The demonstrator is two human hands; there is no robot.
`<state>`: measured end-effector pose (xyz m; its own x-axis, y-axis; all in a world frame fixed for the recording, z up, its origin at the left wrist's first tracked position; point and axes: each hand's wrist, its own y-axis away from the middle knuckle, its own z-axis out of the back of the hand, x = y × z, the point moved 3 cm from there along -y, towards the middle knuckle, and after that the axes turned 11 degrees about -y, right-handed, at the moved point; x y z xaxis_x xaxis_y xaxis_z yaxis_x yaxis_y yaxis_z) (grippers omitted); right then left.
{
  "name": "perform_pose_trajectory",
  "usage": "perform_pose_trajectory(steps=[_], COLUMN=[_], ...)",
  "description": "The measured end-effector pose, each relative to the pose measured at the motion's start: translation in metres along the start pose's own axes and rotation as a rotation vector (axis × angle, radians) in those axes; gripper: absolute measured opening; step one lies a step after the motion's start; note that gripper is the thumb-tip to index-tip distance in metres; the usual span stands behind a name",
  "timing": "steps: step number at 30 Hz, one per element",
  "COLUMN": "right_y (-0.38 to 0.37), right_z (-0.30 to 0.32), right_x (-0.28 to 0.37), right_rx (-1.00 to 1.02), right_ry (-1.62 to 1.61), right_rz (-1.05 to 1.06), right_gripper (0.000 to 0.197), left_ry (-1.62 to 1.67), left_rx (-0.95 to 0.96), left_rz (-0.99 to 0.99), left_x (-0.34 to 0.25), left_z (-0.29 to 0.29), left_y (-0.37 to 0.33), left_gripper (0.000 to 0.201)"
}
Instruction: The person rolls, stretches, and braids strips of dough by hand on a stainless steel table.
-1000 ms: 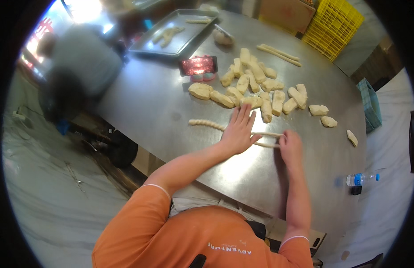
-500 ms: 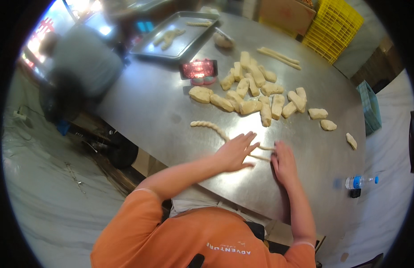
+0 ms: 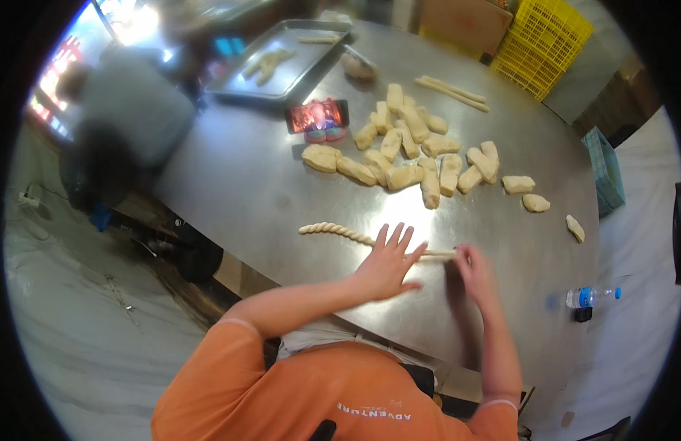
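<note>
A twisted rope of dough (image 3: 336,231) lies across the steel table, its left part coiled into a tight spiral. Over its middle my left hand (image 3: 388,266) lies flat with the fingers spread. To the right of that hand the strands run close together and end at my right hand (image 3: 474,270), whose fingertips pinch the dough end. Beyond both hands sits a loose group of pale dough pieces (image 3: 404,176), some stacked on each other. Two long thin dough strips (image 3: 452,93) lie farther back.
A metal tray (image 3: 281,92) with shaped dough is at the far left, near a propped phone (image 3: 317,116). Yellow crates (image 3: 542,48) and a cardboard box (image 3: 465,28) stand at the back. A water bottle (image 3: 592,297) lies at the right. A blurred person (image 3: 138,106) is at left.
The two separate strands on the right have come together. My right hand has gone from lying by their ends to pinching them, and the twisted left part has straightened and shifted nearer me.
</note>
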<state>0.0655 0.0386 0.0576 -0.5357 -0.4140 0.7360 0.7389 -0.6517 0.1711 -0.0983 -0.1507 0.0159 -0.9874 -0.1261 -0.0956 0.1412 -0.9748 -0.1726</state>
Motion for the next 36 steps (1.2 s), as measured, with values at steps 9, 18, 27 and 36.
perform_pose_trajectory(steps=[9,18,27,36], right_y=[0.024,0.006,-0.026,-0.029], right_z=[-0.019,-0.029,-0.03,-0.013], right_x=[-0.048,-0.047,-0.026,-0.009], right_rx=[0.027,-0.149,-0.246,-0.117], right_ry=[0.207,0.269,0.35,0.304], right_rz=[0.527,0.564,0.583,0.264], right_gripper=[0.052,0.02,0.025,0.02], left_ry=[0.073,0.172,0.168,0.061], left_rx=[-0.056,0.07,-0.052,-0.169], left_rz=[-0.182,-0.179,-0.135,-0.067], left_x=[-0.008,0.0,0.008,0.004], left_z=[-0.005,-0.019,-0.025,-0.017], left_y=[0.009,-0.03,-0.083,-0.095], left_gripper=[0.093,0.094,0.094,0.092])
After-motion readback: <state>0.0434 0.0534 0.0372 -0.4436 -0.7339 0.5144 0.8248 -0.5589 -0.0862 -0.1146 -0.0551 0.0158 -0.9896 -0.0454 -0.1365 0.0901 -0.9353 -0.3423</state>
